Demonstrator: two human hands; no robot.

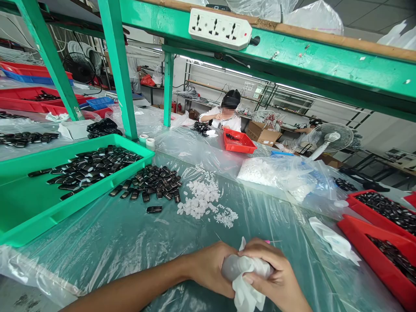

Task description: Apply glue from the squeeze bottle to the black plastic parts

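My left hand (pixel 209 266) is closed around a smooth whitish rounded object (pixel 231 266), whose exact kind I cannot make out. A crumpled white tissue (pixel 246 291) is wrapped over it, and my right hand (pixel 279 277) grips this tissue against the object. Behind the right fingers a small pink tip (pixel 267 242) with a thin line shows on the table. Beyond my hands lie a heap of small white plastic pieces (pixel 199 197) and a pile of small black casings (pixel 156 182). One black casing (pixel 154 209) lies apart from the pile.
A green tray (pixel 29 229) with more black casings stands at left. Red trays (pixel 354 225) of dark parts line the right edge, beside another tissue (pixel 334 240). A bag of white pieces (pixel 260 171) lies behind. Overhead runs a green beam (pixel 308 47); a person sits across.
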